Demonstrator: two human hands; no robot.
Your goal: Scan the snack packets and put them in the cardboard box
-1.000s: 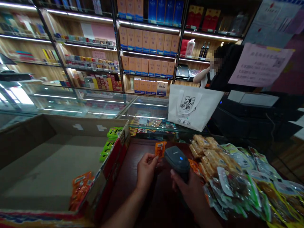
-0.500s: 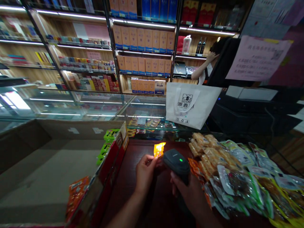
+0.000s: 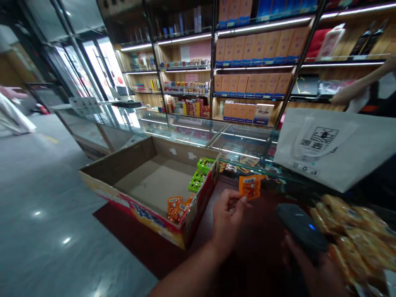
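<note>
Packet (image 3: 250,187), orange, pinched in left hand (image 3: 227,218)

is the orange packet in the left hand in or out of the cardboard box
Out: the left hand holds the orange packet up, to the right of the cardboard box.

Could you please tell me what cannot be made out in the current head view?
All in the head view:
- Orange packet: small print too small and blurred; lower left corner covered by the left hand.
- Scanner: handle mostly hidden by the right hand and dark shadow.
- Bag: inside hidden by its front; right end cut off by the picture's edge.
</note>
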